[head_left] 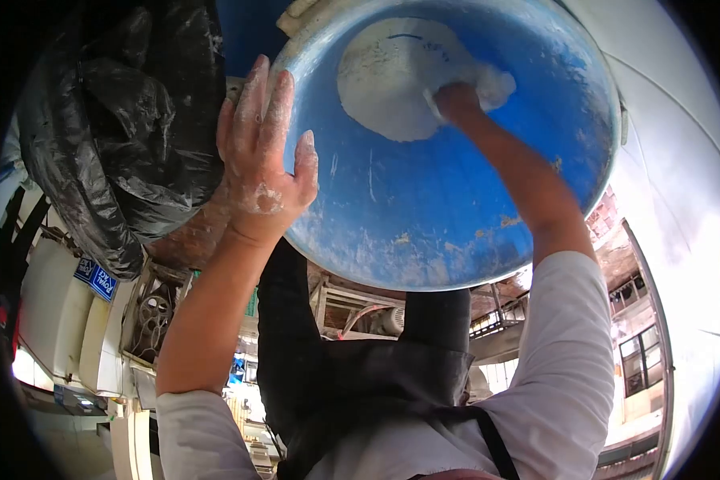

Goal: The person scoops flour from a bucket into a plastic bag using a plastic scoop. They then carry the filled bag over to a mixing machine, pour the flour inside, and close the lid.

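A large round blue tub [456,216] with a worn, white-smeared wall fills the upper middle. White powder [376,88] lies at its bottom. My right hand [458,102] reaches down into the tub at the powder, fingers curled. A thin pale edge shows beside the fingers, but what they hold is hidden and blurred. My left hand [264,152] is raised at the tub's left rim, its fingers stretched and spread. White powder coats its fingers and knuckles, and nothing is in it.
A crumpled black plastic bag [128,136] stands left of the tub. A blue-and-white label [94,278] is on a pale surface at lower left. Behind my legs is a metal frame with a motor-like part [390,320]. A white wall or sheet [672,160] rises on the right.
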### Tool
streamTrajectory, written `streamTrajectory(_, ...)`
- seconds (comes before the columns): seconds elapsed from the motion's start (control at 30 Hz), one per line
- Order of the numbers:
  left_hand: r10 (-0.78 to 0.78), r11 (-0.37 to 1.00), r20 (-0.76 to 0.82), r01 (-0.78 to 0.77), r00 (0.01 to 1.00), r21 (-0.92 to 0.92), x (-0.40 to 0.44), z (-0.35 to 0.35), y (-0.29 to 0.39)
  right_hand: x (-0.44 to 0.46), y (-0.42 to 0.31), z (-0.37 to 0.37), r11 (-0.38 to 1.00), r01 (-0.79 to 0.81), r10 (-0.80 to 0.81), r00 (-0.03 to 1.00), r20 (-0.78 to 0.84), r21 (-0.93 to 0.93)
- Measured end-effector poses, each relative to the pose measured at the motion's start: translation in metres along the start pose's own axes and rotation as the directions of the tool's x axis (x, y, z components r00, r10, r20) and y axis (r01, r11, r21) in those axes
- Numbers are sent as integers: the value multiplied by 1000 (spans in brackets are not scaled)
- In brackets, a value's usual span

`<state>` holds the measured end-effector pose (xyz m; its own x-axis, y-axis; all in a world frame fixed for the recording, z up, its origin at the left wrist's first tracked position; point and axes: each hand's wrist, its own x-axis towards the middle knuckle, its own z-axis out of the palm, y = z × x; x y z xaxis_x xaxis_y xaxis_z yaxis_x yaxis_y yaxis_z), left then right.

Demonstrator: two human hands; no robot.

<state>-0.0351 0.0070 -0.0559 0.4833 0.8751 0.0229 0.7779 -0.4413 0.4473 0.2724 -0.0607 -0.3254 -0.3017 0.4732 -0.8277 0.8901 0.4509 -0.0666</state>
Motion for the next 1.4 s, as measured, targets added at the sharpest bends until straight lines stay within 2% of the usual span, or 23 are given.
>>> streamTrajectory(0.1,-6,1000,-13,6,1000,12,0,2,0,-4,-34,58,968,74,-45,991,-125,238)
streamTrajectory(0.17,-7,1000,-16,7,1000,14,4,2,-2,-7,-80,81,887,-91,200,959,-199,454)
streamTrajectory(0.27,-39,999,19,39,999,10,3,-1,3,3,-117,42,602,-269,429,903,-20,752)
streamTrajectory(0.37,-48,999,18,48,999,27,2,0,5,37,-130,5,353,-304,630,777,16,885)
streamTrajectory(0.47,-58,998,18,58,998,17,3,-1,5,54,-99,-32,388,-261,620,783,-41,884)
streamTrajectory(0.57,-57,998,3,57,998,-8,-1,1,2,54,-60,-42,380,-198,660,742,-115,903)
streamTrajectory(0.67,-67,998,-10,67,998,-16,3,-1,4,34,-52,2,377,38,635,717,-287,926)
streamTrajectory(0.77,-88,996,26,89,996,-29,2,-12,13,-34,-58,-17,191,109,621,757,-206,976)
streamTrajectory(0.83,-112,994,27,112,993,-11,5,-13,14,-89,-63,-45,3,170,526,838,-146,985)
streamTrajectory(0.9,-101,995,16,101,995,-10,5,-15,17,-148,-75,-67,69,-10,517,856,-27,998)
streamTrajectory(0.97,-80,997,-7,80,997,-13,7,-16,14,-172,-89,-34,23,28,525,850,-36,999)
streamTrajectory(1.07,-68,997,7,68,998,-22,3,-17,16,-225,-104,-20,-156,123,537,843,-21,980)
streamTrajectory(1.13,-90,996,62,90,994,-1,6,-23,21,-245,-110,-27,-160,153,578,815,-33,975)
streamTrajectory(1.27,6,1000,119,-6,993,2,2,-49,23,-291,-112,-71,-232,181,582,813,-12,956)
streamTrajectory(1.3,-14,1000,198,15,980,-5,-6,-65,33,-309,-109,-85,-123,154,605,795,-49,980)
streamTrajectory(1.37,110,978,142,-82,984,-191,-36,-89,50,-349,-111,-116,99,111,632,760,-148,989)
streamTrajectory(1.4,154,950,198,-90,968,-299,-51,-109,58,-375,-116,-141,70,169,611,772,-176,983)
